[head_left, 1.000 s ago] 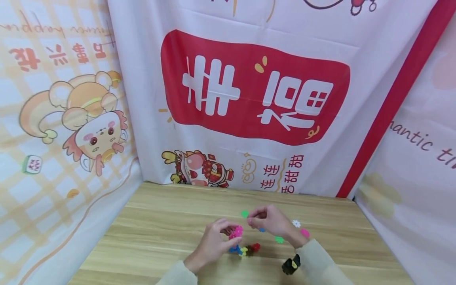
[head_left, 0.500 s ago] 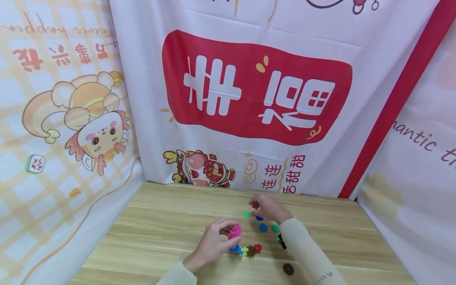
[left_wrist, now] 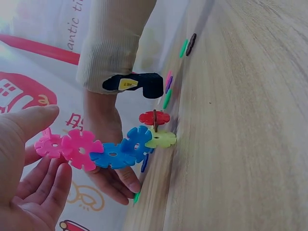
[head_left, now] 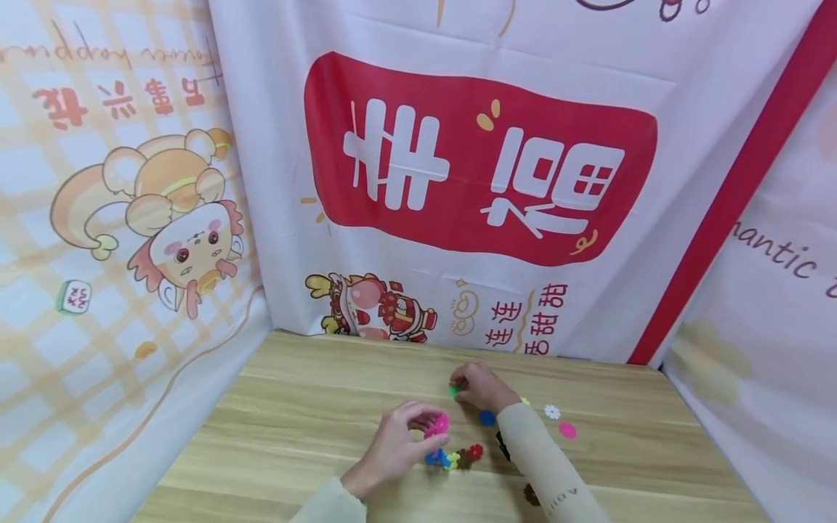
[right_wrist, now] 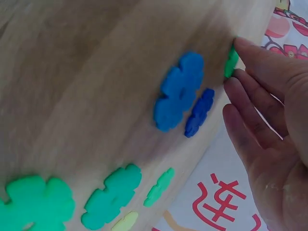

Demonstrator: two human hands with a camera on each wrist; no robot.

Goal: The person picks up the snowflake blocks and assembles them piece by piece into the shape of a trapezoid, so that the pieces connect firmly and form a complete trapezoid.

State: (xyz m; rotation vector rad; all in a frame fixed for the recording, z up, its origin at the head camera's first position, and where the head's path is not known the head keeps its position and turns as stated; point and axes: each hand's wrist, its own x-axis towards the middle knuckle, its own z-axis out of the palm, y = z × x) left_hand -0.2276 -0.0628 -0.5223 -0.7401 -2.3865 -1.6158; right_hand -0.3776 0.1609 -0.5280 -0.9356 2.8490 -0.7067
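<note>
The left hand (head_left: 395, 444) pinches the pink end of a linked chain (left_wrist: 124, 159) of flower pieces, running on through blue, yellow, brown and red. The right hand (head_left: 484, 386) pinches a green piece (right_wrist: 231, 63) at the surface (head_left: 294, 407). Near it lie a dark blue piece (right_wrist: 199, 113) and a lighter blue piece (right_wrist: 171, 96); farther off, a white piece (head_left: 552, 412). Printed cloth (head_left: 277, 181) hangs behind.

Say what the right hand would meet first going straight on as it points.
Most likely the green flower at the thumb and fingers of the right hand; whether they grip it firmly is hard to judge.
</note>
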